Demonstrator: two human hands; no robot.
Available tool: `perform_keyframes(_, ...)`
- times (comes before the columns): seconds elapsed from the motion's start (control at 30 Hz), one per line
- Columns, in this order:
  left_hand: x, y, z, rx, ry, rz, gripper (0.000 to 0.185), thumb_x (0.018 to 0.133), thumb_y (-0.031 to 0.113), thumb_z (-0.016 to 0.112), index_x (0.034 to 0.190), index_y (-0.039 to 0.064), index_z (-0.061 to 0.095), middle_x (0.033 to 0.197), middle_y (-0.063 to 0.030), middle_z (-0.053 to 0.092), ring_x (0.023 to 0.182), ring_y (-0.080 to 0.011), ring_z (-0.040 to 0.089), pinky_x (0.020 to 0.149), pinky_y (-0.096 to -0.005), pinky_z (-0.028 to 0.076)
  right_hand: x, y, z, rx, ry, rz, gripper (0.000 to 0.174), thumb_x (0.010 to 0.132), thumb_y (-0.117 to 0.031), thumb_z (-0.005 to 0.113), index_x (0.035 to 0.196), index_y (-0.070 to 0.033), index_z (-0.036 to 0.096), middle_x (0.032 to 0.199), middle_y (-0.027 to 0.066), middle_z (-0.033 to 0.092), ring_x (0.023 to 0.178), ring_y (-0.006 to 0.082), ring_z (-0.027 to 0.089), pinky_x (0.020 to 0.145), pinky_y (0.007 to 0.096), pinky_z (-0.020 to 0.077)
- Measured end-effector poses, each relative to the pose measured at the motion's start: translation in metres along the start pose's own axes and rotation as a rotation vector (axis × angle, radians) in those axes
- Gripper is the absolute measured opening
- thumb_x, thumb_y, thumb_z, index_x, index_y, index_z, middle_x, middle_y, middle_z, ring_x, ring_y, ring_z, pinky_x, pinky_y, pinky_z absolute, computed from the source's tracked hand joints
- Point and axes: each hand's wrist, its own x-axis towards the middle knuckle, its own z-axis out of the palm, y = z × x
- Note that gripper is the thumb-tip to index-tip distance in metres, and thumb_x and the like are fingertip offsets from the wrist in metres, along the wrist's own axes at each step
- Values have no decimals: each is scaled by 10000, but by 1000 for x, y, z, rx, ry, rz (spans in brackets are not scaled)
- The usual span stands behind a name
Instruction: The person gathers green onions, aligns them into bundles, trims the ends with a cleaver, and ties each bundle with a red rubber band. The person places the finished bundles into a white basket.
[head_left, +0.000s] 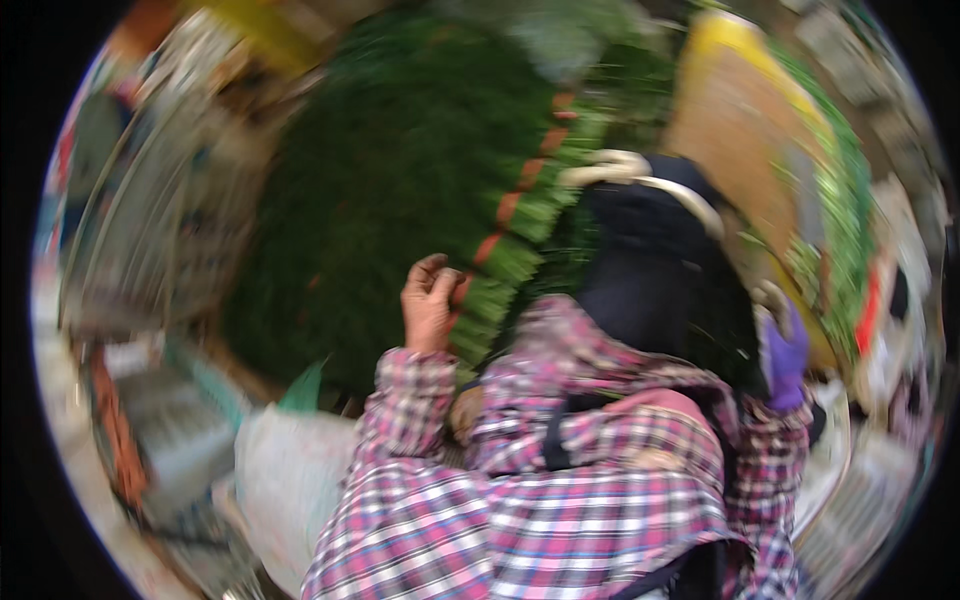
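Note:
My bare left hand (430, 302) is raised with its fingers bent towards the thumb, near the front edge of a large stack of bundled green leafy stalks (375, 172). No object shows clearly in it, and blur hides the fingertips. Along the stack's right side, orange-red bands (510, 206) wrap the bundles, and their pale cut stalk ends (499, 292) face my lap. My right hand (781, 345), in a purple glove with beige finger parts, is beside my right knee. Its grip is too blurred to make out.
Dark cloth (637, 262) covers my lap. At the right, a brown board (731, 142) with a yellow edge stands next to loose green stalks (847, 255). A whitish sack (292, 480) lies at my left. Grey crates (172, 420) and plastic sheeting (135, 247) are further left.

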Motion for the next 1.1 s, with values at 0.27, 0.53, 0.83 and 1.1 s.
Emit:
perform_keyframes(0.27,-211,181,276,-782,-2267,-572,184,904,37,483,993,-58,613,979,-162,631,963,-308,589,848,-400,456,-108,20,-47,663,476,48,337,832,-4,629,1163,0,566,1030,75,626,926,108,594,803,241,498)
perform_keyframes(0.53,-354,142,303,-1072,-2169,-1689,224,950,103,472,1028,-50,615,1006,-159,625,943,-289,594,821,-372,456,-310,125,-79,558,1356,520,271,904,-47,544,1161,39,549,990,108,645,876,155,628,795,256,506)
perform_keyframes(0.83,-407,92,362,-674,-2250,-1715,151,908,57,501,956,-28,617,934,-126,615,875,-252,591,763,-344,445,-303,241,-112,272,1183,453,452,836,-127,645,1238,29,508,1219,157,558,1121,228,538,966,331,418)
perform_keyframes(1.1,-414,66,396,-488,-2281,-1431,113,874,32,534,915,-17,627,898,-119,614,829,-252,585,741,-352,444,-117,328,-161,-718,937,648,503,659,-378,687,1045,-62,620,1018,177,628,980,318,583,843,395,461)
